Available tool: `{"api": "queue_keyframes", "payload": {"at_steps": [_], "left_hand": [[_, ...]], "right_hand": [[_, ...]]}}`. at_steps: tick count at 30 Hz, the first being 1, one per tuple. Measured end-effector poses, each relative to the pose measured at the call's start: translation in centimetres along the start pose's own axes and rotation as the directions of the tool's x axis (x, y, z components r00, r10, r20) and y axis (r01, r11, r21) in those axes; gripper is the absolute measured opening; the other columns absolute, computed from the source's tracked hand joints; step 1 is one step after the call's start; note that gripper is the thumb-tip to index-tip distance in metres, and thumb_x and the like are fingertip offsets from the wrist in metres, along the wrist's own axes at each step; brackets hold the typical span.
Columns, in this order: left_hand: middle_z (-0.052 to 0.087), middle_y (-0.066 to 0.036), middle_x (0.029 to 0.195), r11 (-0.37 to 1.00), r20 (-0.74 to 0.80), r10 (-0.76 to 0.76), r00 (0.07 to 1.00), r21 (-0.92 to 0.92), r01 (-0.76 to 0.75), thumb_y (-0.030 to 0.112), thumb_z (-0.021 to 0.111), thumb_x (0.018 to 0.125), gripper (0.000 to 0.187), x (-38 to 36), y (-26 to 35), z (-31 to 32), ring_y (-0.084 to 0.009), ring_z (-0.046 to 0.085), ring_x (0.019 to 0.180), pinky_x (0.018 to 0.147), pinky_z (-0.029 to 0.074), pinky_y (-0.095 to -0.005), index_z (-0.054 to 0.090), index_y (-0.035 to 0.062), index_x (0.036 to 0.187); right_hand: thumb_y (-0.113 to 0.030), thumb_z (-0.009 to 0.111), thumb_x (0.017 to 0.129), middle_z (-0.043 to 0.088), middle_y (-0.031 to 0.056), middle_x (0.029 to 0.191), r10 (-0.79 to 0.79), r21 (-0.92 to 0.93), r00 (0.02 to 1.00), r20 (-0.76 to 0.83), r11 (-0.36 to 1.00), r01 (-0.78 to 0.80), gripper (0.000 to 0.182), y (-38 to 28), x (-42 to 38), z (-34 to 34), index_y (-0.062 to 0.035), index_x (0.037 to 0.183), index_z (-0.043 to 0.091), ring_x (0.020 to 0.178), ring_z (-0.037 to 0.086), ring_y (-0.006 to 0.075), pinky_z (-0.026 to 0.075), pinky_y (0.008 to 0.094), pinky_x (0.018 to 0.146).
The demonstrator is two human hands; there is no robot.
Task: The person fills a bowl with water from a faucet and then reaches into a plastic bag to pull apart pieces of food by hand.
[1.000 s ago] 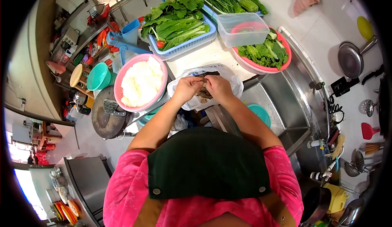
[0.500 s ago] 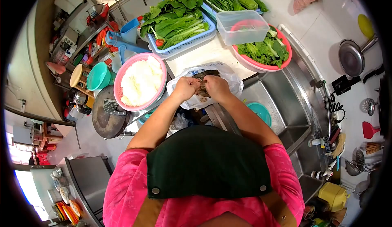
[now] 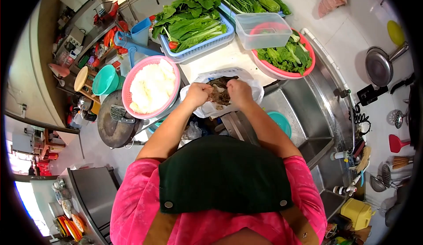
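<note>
A white plastic bag (image 3: 254, 83) lies opened on the counter in front of me. Inside is a heap of grey-brown, wet-looking pieces (image 3: 219, 96), possibly shrimp. At the bag's left side, my left hand (image 3: 198, 95) is closed, its fingertips pinched at the edge of the heap. My right hand (image 3: 240, 93) is over the right part of the bag, its fingers curled inward and closed. What either hand pinches is too small or hidden to make out. A gap shows between the two hands, with the brown pieces visible in it.
Left of the bag stands a pink basket (image 3: 126, 96) of white food. Behind are a blue basket (image 3: 200, 46) of leafy greens, a clear container (image 3: 260, 36) and a red-pink basin (image 3: 277, 72) of greens. A steel sink (image 3: 304, 108) is at right, a round chopping board (image 3: 110, 130) at left.
My hands were close together over the heap, fingertips nearly meeting. They have moved apart, the right hand shifting right, uncovering more of the brown pieces.
</note>
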State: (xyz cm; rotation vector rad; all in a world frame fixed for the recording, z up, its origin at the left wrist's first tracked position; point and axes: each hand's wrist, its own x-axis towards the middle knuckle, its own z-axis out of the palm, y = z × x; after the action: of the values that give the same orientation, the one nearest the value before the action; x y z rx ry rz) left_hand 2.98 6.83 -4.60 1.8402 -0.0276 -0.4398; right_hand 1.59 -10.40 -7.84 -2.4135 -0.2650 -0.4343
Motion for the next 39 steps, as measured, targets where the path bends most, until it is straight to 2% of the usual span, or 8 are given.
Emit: {"api": "queue_keyframes", "payload": {"at_steps": [4,6,10,13,18,26,31,39], "left_hand": [[0.058,-0.006,0.068,0.966,0.025,-0.173,0.985,-0.193,0.174,0.012,0.059,0.079,0.014,0.1,-1.2,-1.5,-0.0118,0.054,0.057,0.053,0.049,-0.0231,0.062,-0.0018,0.082],[0.058,-0.006,0.073,0.912,0.052,-0.27,0.962,-0.308,0.272,0.015,0.059,0.079,0.017,-0.1,-0.8,-1.3,-0.0128,0.055,0.061,0.057,0.049,-0.0244,0.061,0.0,0.085],[0.059,-0.007,0.077,0.89,0.09,-0.275,0.957,-0.352,0.289,0.016,0.059,0.079,0.018,-0.3,-0.4,-0.4,-0.0138,0.056,0.064,0.061,0.049,-0.0251,0.06,0.0003,0.087],[0.06,-0.006,0.079,0.894,0.16,-0.23,0.96,-0.354,0.273,0.01,0.058,0.08,0.015,0.1,-0.9,0.0,-0.0128,0.058,0.067,0.062,0.05,-0.0233,0.059,-0.0007,0.09],[0.061,-0.008,0.084,0.931,0.102,0.033,0.994,-0.366,0.007,0.001,0.057,0.078,0.021,0.3,-1.6,0.7,-0.0109,0.056,0.066,0.063,0.047,-0.0199,0.058,-0.005,0.098],[0.061,-0.007,0.078,0.943,0.071,0.106,0.992,-0.322,-0.077,0.0,0.057,0.077,0.017,-0.2,-0.5,1.3,-0.0102,0.054,0.064,0.059,0.044,-0.0197,0.058,-0.0052,0.093],[0.061,-0.007,0.082,0.942,0.089,0.156,0.984,-0.314,-0.121,0.001,0.054,0.08,0.016,0.1,-1.0,1.0,-0.0111,0.057,0.069,0.064,0.046,-0.0206,0.057,-0.004,0.095],[0.06,-0.006,0.084,0.84,0.212,0.125,0.969,-0.543,0.01,0.0,0.052,0.081,0.019,-0.4,-0.6,0.7,-0.0118,0.057,0.075,0.069,0.048,-0.0225,0.055,-0.0028,0.099]], "right_hand": [[-0.013,0.052,0.075,0.061,0.0114,0.078,0.106,0.13,0.986,0.126,0.984,-0.122,0.015,1.5,-0.1,-0.1,-0.007,0.084,0.062,0.075,0.058,0.0294,0.046,0.038,0.066],[-0.015,0.053,0.074,0.061,0.0097,0.081,-0.101,0.101,0.995,-0.008,0.99,0.101,0.017,0.7,-0.2,0.2,-0.0083,0.088,0.062,0.077,0.057,0.0287,0.046,0.0373,0.068],[-0.015,0.055,0.073,0.06,0.009,0.08,-0.183,0.132,0.981,-0.065,0.973,0.19,0.017,-2.1,-0.2,-0.7,-0.0085,0.087,0.062,0.077,0.056,0.0278,0.046,0.0367,0.068],[-0.012,0.056,0.07,0.058,0.0091,0.072,-0.199,-0.047,0.98,0.018,0.979,0.2,0.012,-2.5,-0.4,-0.4,-0.0062,0.079,0.059,0.07,0.056,0.0271,0.046,0.0378,0.06],[-0.01,0.057,0.067,0.058,0.0096,0.069,-0.176,-0.046,0.981,-0.085,0.984,0.173,0.009,-1.8,-0.5,0.2,-0.0056,0.074,0.057,0.067,0.056,0.0274,0.046,0.0376,0.058],[-0.01,0.057,0.066,0.058,0.0108,0.067,-0.147,-0.005,0.978,-0.145,0.989,0.148,0.006,-2.0,-0.6,-0.2,-0.0055,0.071,0.057,0.064,0.056,0.0285,0.046,0.0383,0.056],[-0.01,0.056,0.068,0.058,0.0138,0.069,-0.023,0.305,1.0,-0.02,0.952,0.028,0.008,-1.7,-0.7,-0.6,-0.0037,0.072,0.059,0.062,0.057,0.0303,0.045,0.0368,0.054],[-0.008,0.058,0.068,0.059,0.0135,0.068,0.077,0.448,0.997,-0.031,0.893,-0.055,0.009,-1.9,-0.6,-0.8,-0.0021,0.074,0.06,0.062,0.058,0.029,0.045,0.0335,0.055]]}}
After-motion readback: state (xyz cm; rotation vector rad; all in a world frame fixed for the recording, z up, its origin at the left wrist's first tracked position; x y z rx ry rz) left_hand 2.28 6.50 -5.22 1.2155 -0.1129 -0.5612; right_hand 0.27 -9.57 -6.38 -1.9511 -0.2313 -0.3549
